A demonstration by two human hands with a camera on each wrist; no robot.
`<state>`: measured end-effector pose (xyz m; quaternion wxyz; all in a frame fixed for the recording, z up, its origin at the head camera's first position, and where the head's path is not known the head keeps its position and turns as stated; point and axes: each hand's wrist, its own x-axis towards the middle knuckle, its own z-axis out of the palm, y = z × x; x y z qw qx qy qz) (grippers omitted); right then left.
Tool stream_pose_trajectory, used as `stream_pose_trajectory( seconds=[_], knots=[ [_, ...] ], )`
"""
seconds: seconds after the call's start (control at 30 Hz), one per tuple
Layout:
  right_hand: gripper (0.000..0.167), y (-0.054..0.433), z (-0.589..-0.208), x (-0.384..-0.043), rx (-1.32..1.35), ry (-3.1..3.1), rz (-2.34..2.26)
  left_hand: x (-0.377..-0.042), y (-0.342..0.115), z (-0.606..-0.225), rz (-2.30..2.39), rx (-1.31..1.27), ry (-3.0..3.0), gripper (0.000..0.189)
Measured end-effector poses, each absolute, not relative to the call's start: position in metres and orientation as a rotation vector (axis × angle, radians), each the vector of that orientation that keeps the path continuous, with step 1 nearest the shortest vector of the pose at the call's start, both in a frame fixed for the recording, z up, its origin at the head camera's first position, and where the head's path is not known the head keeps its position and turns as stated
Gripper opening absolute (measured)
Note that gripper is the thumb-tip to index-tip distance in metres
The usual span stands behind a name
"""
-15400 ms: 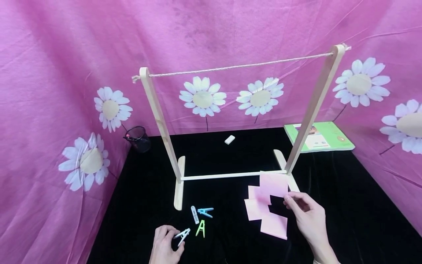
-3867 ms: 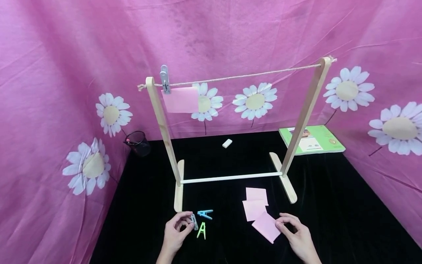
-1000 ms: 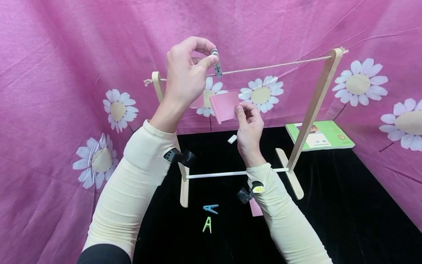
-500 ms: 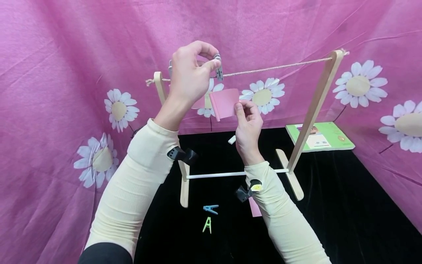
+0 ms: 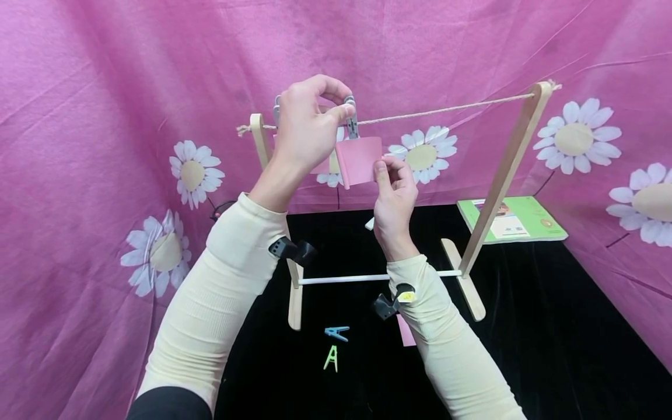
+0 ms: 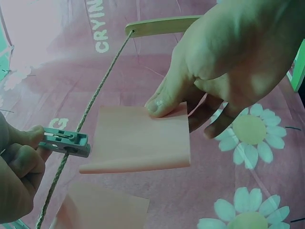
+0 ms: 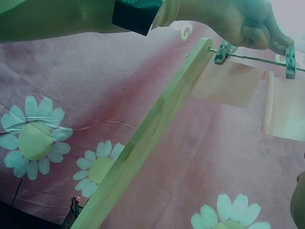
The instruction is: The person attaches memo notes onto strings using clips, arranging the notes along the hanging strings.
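Observation:
My left hand [image 5: 310,122] pinches the handle end of a grey clothespin [image 5: 352,126] at the rope [image 5: 446,108]. In the left wrist view the clothespin [image 6: 66,141] lies across the rope, its tip close to the edge of a pink paper sheet [image 6: 138,136]. My right hand [image 5: 396,198] holds that sheet [image 5: 361,160] by its right side between thumb and fingers, just below the rope. The sheet's left edge is curled. Farther left, another grey clothespin [image 7: 221,52] fastens a second pink sheet [image 7: 228,86] to the rope; my left hand partly hides both in the head view.
The rope spans a wooden frame [image 5: 499,192]. On the black tabletop lie a blue clothespin [image 5: 336,333], a green clothespin [image 5: 331,358] and pink paper [image 5: 406,331] partly under my right forearm. A green book [image 5: 517,224] and a white block [image 5: 370,224] lie behind.
Since 3.9 seconds ago, both hands have risen from the table to the rope with a grey clothespin and a pink sheet. Lately the clothespin has come down and the sheet slightly up, closing the gap.

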<state>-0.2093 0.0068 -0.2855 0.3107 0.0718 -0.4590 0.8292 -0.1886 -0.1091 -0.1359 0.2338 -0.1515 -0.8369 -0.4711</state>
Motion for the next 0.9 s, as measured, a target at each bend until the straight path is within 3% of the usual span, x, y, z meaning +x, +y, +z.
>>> stream_pose_trajectory(
  seconds=[0.9],
  knots=[
    [0.021, 0.001, -0.2796, -0.2069, 0.164, -1.135, 2.257, -0.1879, -0.1116, -0.1411, -1.269, -0.426, -2.381, 0.013]
  ],
)
